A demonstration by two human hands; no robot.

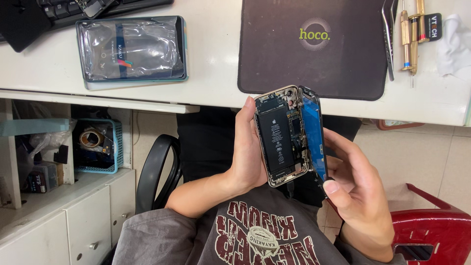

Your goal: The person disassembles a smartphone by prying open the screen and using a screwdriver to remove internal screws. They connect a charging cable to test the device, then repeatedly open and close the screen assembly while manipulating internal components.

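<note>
While we sat at the white surface [211,54], our left hand [248,157] was wrapped around the opened phone body [279,137], fingers curled behind its far edge and the palm against its left side, so that hand was clamped on the body. The body stood nearly upright over our lap, just below the surface's front edge, with its black battery [275,142] and inner parts facing us. Our right hand [355,189] held the blue-backed screen panel [314,135], which swung out from the body's right edge like an open book cover; the thumb pressed near the panel's lower corner and the fingers lay behind it, closed on the panel. The two halves met along the right side, though we could not tell how they were joined.

On the surface, a dark mat [314,46] lay just above the phone. To its right lay tweezers [389,37] and gold-coloured screwdrivers [411,34], and a white cloth [454,44] sat at the far right edge. Well to the left lay a flat package wrapped in clear plastic [131,49], with a black keyboard [73,10] above it. Below the surface, a blue basket [100,145] sat on a shelf, a black chair back [154,172] stood beside us, and a red stool [427,225] stood on our right.
</note>
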